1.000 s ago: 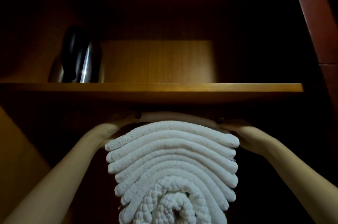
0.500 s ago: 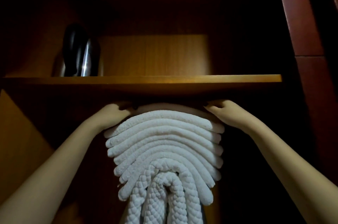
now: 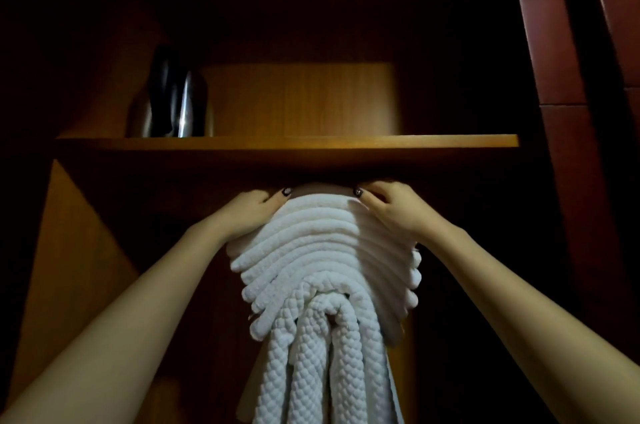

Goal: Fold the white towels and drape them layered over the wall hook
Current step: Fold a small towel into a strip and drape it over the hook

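Arms raised, left hand (image 3: pixel 250 213) and right hand (image 3: pixel 393 212) grip the layered towels (image 3: pixel 322 250).

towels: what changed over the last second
The left hand and right hand slid inward along the top of the white towels and now grip them closer together, bunching the layers narrower. The towels still hang below the shelf; the kettle stayed put.

Dim wooden closet, v. little light, warm glow in the middle only. Horiz. wood shelf (image 3: pixel 287 141) spans the opening, w/ lit back panel (image 3: pixel 301 99) above it. Dark shiny metal vessel (image 3: pixel 173 97) stands on shelf, left end. Lighter side panel (image 3: pixel 79 250) lower left. Reddish-brown door frame (image 3: pixel 550 77) on right; top is all shadow.
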